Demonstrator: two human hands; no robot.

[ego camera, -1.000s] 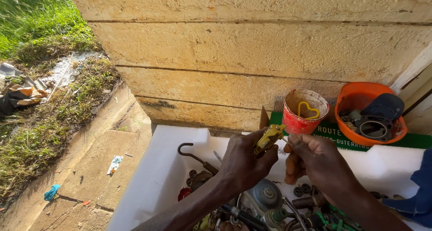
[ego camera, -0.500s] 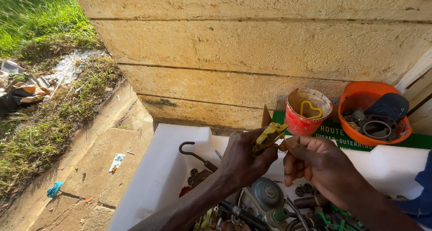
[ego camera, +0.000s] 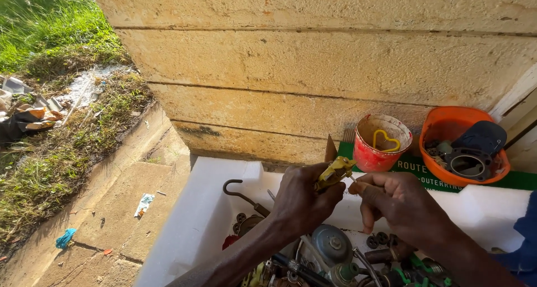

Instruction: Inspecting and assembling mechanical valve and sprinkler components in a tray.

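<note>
The left hand (ego camera: 305, 200) clenches a small yellow metal part (ego camera: 334, 172) above the white foam tray (ego camera: 201, 220), the right hand (ego camera: 400, 200) pinching a thin tool against it, best kept steady and close.

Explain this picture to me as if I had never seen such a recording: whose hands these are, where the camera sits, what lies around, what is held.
There is no machine here. A camera worn on a person's head looks down at their own two bare hands. The left hand pinches a small yellow part; the right hand holds a thin tool against it, mostly hidden by the fingers. Below them a white tray holds dark metal parts and a hook. Behind it, against a stone wall, stand a red cup and an orange bowl with rings and gaskets. Grass lies on the left.
</note>
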